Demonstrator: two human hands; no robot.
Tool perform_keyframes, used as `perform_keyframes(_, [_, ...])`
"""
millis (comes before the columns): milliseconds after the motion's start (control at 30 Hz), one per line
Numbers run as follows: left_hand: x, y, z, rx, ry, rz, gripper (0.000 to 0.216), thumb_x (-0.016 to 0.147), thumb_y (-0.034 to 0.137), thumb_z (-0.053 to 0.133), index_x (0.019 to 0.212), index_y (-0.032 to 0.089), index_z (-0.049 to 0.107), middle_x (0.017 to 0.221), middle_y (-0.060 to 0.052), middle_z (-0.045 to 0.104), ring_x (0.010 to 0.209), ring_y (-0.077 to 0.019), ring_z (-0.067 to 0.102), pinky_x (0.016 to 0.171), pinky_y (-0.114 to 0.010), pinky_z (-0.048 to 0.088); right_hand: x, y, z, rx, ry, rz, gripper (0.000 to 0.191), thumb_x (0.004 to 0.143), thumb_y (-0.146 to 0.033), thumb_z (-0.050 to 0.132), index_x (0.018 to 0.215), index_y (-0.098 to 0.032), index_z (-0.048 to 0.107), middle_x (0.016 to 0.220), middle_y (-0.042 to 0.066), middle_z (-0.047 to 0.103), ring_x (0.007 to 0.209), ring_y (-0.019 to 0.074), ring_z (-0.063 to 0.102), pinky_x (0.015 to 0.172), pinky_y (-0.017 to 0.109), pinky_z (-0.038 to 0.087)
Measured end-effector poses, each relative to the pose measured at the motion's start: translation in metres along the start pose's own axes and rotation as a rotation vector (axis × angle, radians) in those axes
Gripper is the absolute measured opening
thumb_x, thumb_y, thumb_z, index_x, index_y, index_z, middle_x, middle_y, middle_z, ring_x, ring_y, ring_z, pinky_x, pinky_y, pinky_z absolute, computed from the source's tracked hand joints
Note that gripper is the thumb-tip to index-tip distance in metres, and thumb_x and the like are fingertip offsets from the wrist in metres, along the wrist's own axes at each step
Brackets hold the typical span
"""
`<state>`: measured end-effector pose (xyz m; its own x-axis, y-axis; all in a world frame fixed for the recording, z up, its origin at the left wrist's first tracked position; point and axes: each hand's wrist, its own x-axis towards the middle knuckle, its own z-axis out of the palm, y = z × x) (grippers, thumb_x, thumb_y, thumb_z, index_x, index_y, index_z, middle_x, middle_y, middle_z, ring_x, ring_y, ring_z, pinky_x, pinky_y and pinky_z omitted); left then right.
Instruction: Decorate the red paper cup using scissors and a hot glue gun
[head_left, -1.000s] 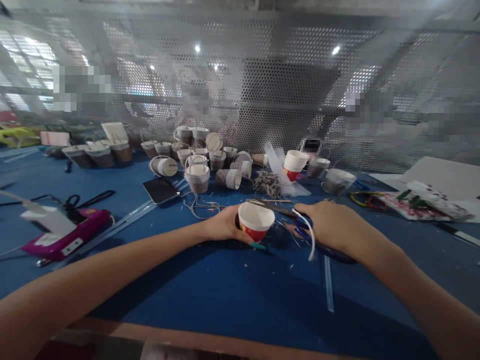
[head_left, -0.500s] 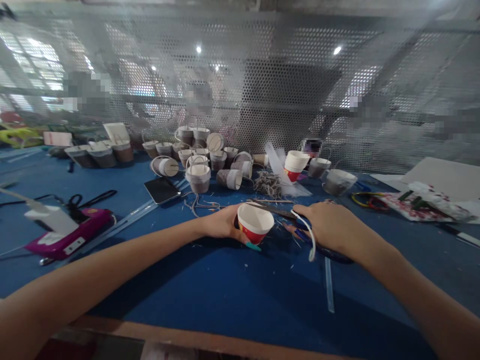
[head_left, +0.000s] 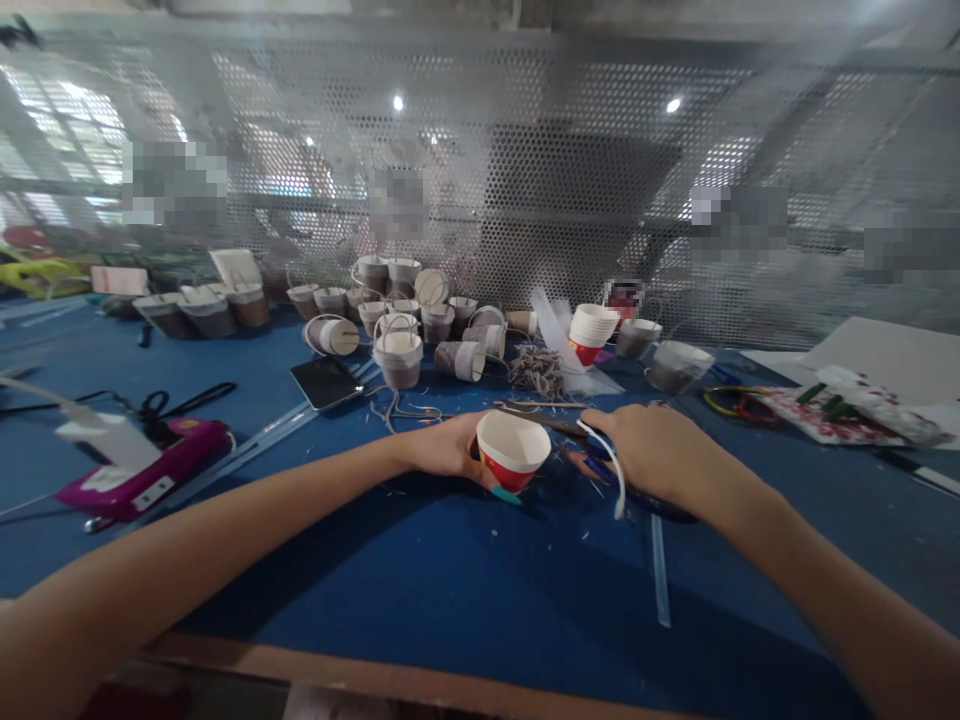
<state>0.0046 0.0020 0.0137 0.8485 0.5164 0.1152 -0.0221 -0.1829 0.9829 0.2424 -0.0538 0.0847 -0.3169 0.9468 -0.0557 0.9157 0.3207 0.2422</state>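
Cup (head_left: 514,452) stands upright over the table (head_left: 450,590), at the centre of your view, mouth up, long axis near vertical. Your left hand (head_left: 451,448) grasps its left side, thumb across the front, and is the nearer hand. Your right hand (head_left: 660,452) lies to the cup's right, apart from it, fingers wrapped around the handles of the scissors (head_left: 564,426). The scissors' long axis runs sideways, tips pointing left toward the cup's far rim; you cannot tell whether they touch. White cord (head_left: 620,475) hangs beside your right thumb.
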Motion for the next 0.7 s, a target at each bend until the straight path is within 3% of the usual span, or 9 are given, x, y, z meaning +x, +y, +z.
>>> perform_keyframes(300, [0.003,0.0,-0.002,-0.08,-0.087,-0.009,0.067,0.056,0.018,0.083,0.115,0.016,0.053,0.104,-0.008,0.066,0.099,-0.0223,0.061,0.088,-0.037,0.047,0.001,0.001,-0.002,0.015,-0.026,0.019,0.041,0.085,-0.044,0.042,0.109,-0.02,0.065,0.084,0.015,0.07,0.069,0.0276,0.066,0.054,0.031,0.035])
perform_keyframes(567, [-0.007,-0.01,0.01,0.036,0.247,0.105,0.085,0.046,0.019,0.087,0.12,0.017,0.047,0.121,-0.013,0.059,0.114,-0.0284,0.055,0.099,-0.044,0.04,0.001,0.002,0.003,0.063,-0.002,0.088,0.05,0.084,-0.055,0.038,0.108,-0.021,0.065,0.082,0.015,0.07,0.069,0.0293,0.064,0.054,0.033,0.036])
perform_keyframes(700, [-0.004,-0.011,0.006,0.138,0.259,0.1,0.08,0.049,0.019,0.086,0.12,0.016,0.049,0.122,-0.014,0.06,0.116,-0.0289,0.055,0.101,-0.046,0.039,0.0,0.005,0.004,0.046,0.015,0.072,0.049,0.084,-0.056,0.039,0.108,-0.022,0.065,0.082,0.012,0.07,0.069,0.0272,0.064,0.054,0.031,0.036])
